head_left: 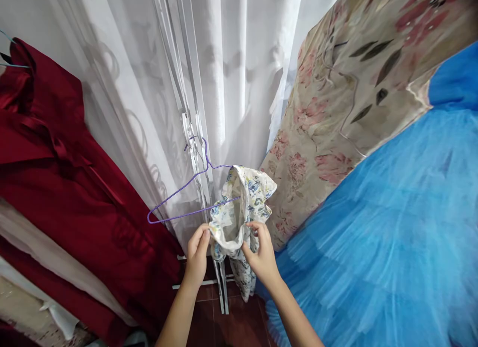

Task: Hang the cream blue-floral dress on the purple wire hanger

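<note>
A small white garment with a blue floral print (pixel 242 207) hangs half on a purple wire hanger (pixel 179 197). My left hand (pixel 197 255) pinches the garment's lower left edge. My right hand (pixel 261 252) grips the cloth on the right side. The hanger's right arm is inside the garment, and its left arm sticks out bare to the left. Its hook points up in front of the white curtain.
A sheer white curtain (pixel 209 88) fills the back. A dark red satin dress (pixel 56 163) hangs at the left. At the right hang a beige floral fabric (pixel 336 113) and a bright blue tulle skirt (pixel 392 237). Red floor tiles (pixel 231 322) lie below.
</note>
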Motion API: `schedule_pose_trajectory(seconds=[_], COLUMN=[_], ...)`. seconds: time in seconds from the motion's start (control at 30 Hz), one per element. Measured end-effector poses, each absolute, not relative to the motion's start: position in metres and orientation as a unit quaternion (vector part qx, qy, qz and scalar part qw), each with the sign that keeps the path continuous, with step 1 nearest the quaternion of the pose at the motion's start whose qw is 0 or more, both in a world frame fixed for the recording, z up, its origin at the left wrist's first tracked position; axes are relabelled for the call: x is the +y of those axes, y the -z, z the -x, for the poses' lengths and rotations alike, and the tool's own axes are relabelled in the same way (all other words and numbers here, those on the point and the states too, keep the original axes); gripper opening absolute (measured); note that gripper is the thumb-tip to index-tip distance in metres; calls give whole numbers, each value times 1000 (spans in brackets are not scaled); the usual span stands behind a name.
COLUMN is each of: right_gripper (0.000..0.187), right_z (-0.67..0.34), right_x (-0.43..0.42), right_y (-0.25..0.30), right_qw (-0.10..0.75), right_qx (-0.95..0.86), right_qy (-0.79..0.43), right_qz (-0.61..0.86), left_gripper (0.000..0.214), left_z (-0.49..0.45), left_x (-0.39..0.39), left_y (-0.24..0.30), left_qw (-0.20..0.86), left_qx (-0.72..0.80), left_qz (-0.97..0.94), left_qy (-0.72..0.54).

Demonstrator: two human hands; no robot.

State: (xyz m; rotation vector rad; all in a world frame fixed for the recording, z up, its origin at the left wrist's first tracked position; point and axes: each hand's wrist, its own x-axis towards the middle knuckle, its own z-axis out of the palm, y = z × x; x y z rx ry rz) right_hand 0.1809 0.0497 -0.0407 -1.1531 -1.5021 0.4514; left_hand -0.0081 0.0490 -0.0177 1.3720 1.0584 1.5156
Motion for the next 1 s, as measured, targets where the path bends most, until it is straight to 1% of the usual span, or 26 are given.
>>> schedule_pose_trajectory(seconds=[0.03, 0.1, 0.17, 0.23, 0.3, 0.37, 0.43, 0.5, 0.57, 0.63, 0.7, 0.77, 0.83, 0.9, 1.0], right_gripper=[41, 55, 58, 50, 40, 39, 44, 46, 39, 25, 11, 4, 4, 7, 15], right_z=[-180, -176, -175, -179, -189, -202, -215, -223, -225, -221, -213, -204, -194, -187, -182], right_x=[46, 45, 54, 71, 92, 108, 116, 114, 105, 92, 79, 69, 61, 55, 49], right_y=[36, 27, 21, 20, 24, 31, 39, 45, 46, 44, 39, 33, 26, 18, -2], right_qw=[553, 506, 458, 454, 479, 496, 497, 499, 495, 465, 424, 389, 375, 365, 381], right_qx=[-671, -730, -745, -704, -642, -595, -568, -544, -542, -573, -607, -622, -610, -579, -524], right_qy=[-188, -235, -310, -371, -398, -405, -408, -414, -421, -447, -477, -507, -543, -585, -628], right_qz=[457, 395, 374, 401, 448, 486, 513, 533, 533, 505, 473, 452, 439, 435, 431], left_gripper=[31, 30, 30, 27, 25, 37, 53, 64, 72, 77, 78, 76, 72, 58, 38], left_z=[-1, -20, -39, -55, -66, -69, -66, -59, -50, -40, -29, -13, 7, 30, 71], left_x=[50, 58, 71, 87, 102, 112, 118, 119, 117, 113, 108, 102, 95, 87, 73], left_y=[5, -18, -34, -41, -40, -32, -22, -12, -3, 4, 11, 19, 27, 35, 42], left_qw=[413, 412, 409, 401, 375, 336, 306, 290, 280, 286, 325, 399, 491, 566, 606], left_qx=[399, 365, 329, 286, 261, 264, 279, 292, 298, 295, 280, 263, 255, 263, 286], left_qz=[-563, -614, -673, -725, -760, -778, -790, -805, -825, -845, -850, -834, -795, -749, -717], left_qy=[-594, -565, -521, -481, -463, -461, -452, -427, -389, -343, -305, -277, -250, -221, -191])
